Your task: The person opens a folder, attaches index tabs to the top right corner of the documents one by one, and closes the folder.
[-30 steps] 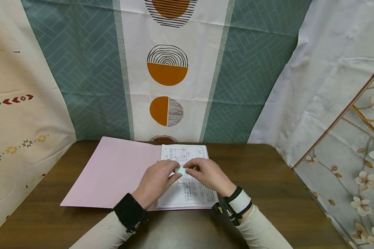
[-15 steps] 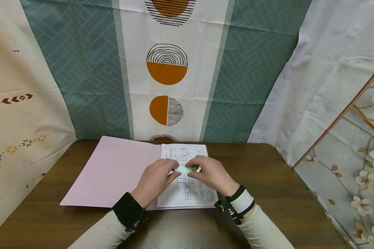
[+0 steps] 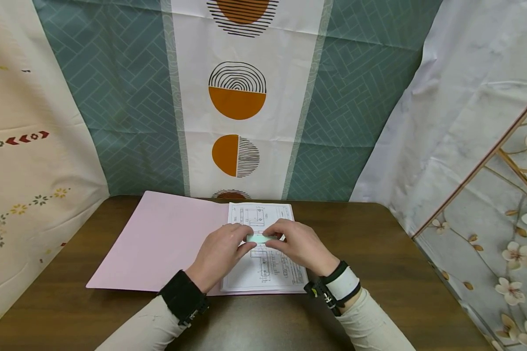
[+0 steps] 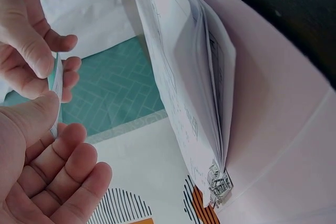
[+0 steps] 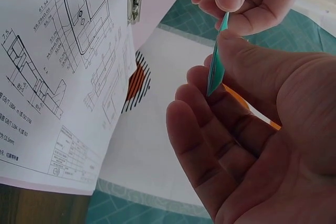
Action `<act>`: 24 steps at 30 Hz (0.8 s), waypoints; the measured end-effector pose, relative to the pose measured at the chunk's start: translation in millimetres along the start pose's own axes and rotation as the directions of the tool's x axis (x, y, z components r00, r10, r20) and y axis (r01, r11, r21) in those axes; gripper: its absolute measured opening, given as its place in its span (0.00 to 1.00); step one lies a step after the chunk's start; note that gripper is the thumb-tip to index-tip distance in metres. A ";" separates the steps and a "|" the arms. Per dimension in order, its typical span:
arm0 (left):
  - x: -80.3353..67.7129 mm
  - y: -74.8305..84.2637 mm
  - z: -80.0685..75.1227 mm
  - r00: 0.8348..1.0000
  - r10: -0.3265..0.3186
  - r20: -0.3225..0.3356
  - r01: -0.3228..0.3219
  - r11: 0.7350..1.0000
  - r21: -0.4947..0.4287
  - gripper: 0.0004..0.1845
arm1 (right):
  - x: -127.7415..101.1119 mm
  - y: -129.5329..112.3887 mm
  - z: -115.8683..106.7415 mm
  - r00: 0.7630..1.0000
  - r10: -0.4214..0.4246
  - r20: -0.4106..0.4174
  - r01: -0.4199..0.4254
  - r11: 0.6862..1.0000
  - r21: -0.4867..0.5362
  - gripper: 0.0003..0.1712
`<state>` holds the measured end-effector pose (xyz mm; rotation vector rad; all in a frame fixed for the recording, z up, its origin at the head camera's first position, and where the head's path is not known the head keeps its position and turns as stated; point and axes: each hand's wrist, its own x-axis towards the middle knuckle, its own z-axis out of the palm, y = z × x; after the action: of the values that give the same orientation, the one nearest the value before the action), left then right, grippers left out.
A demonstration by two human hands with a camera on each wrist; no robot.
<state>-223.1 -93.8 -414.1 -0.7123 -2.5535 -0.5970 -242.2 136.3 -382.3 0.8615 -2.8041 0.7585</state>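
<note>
Now both hands are pinching the green slip [image 3: 260, 238] at centre frame, its long axis lying left-right. Left hand [image 3: 220, 253] is gripping one end, right hand [image 3: 299, 246] the other (equally near), above the drawing sheet [image 3: 263, 268].

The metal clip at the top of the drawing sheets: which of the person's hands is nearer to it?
Left, narrowly. The left hand lies just below the clip, nearer the folder's fold; the right hand sits farther right. Both pinch a green strip.
</note>
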 end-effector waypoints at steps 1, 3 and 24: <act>0.1 0.1 0.2 1.000 -0.002 0.001 0.002 1.000 0.000 0.17 | 0.1 0.1 0.0 1.000 0.001 0.001 -0.001 1.000 -0.001 0.11; 0.3 0.4 0.3 1.000 -0.007 0.007 0.007 1.000 -0.001 0.16 | 0.1 0.0 -0.2 1.000 0.002 -0.001 -0.002 1.000 -0.004 0.11; -0.3 2.2 3.8 0.999 -0.007 0.044 0.008 1.000 -0.019 0.14 | 0.5 -1.5 2.5 0.965 -0.226 -0.135 0.188 0.950 -0.248 0.11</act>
<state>-222.6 -90.2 -416.8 -0.7301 -2.5955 -0.6159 -241.7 133.7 -383.7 0.9831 -2.5426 0.4354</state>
